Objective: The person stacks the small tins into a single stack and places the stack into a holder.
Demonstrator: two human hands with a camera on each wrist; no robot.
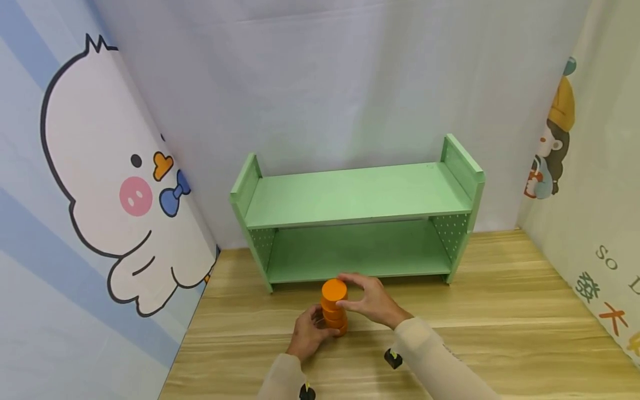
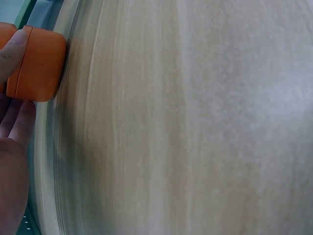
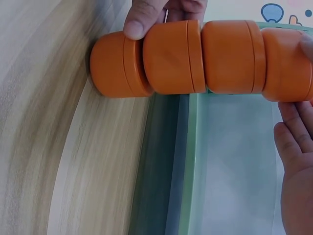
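Several orange lidded jars stand stacked one on another in a column on the table, in front of the shelf. My left hand (image 1: 306, 332) grips low on the column; its thumb presses near the lid of the bottom jar (image 3: 110, 63), which also shows in the left wrist view. At the column's upper end, my right hand (image 1: 374, 303) holds the top jar (image 1: 334, 291) between thumb and fingers. In the right wrist view the middle jars (image 3: 168, 58) sit slightly out of line with the bottom one.
Behind the jars stands a green two-tier shelf (image 1: 360, 194) with perforated side panels. The wood-grain table (image 1: 500, 311) spreads to both sides. Printed cloth screens (image 1: 320, 100) enclose the back and sides. Small black devices (image 1: 393, 358) sit at both wrists.
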